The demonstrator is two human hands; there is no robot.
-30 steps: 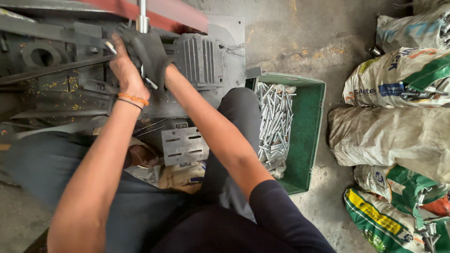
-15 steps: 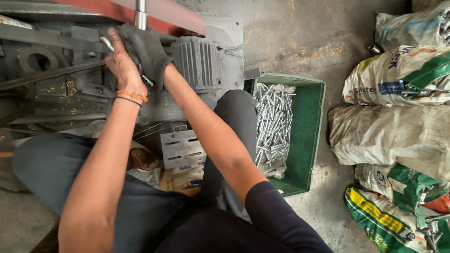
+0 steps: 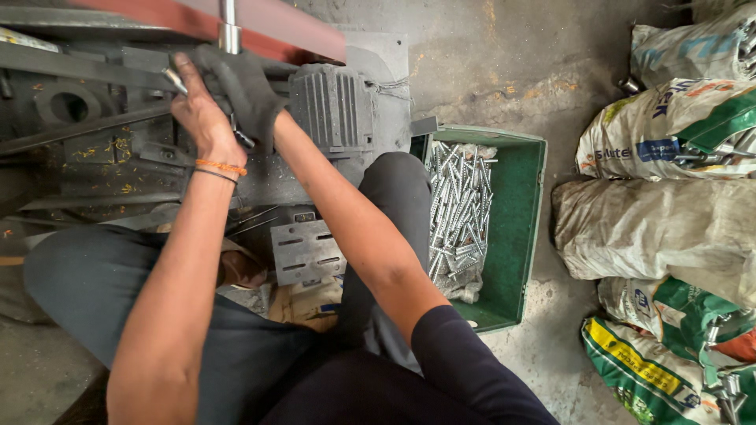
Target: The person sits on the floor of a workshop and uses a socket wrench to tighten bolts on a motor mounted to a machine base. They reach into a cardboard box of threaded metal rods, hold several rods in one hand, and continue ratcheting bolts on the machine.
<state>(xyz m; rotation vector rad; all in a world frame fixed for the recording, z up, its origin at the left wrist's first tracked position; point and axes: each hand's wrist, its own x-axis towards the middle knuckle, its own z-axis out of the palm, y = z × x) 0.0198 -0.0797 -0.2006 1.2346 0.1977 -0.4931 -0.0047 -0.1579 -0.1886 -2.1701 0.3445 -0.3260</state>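
My left hand [image 3: 201, 118] is bare, with an orange thread at the wrist, and it pinches a small metal rod [image 3: 173, 80] against the dark machine [image 3: 94, 126]. Right beside it, my right hand [image 3: 240, 86] wears a dark glove and is closed around a metal piece whose end sticks out below the fist. Both hands sit under a vertical steel shaft [image 3: 228, 27] and a red machine arm [image 3: 268, 31]. A ribbed grey motor housing [image 3: 335, 106] stands just right of my hands.
A green crate [image 3: 524, 228] holding several long metal bolts [image 3: 457, 208] sits on the concrete floor by my right knee. Stuffed woven sacks [image 3: 669, 228] pile up at the right. A slotted metal plate [image 3: 307, 252] lies between my knees.
Both hands stay at the machine and have shifted only slightly; the view has drifted a little.
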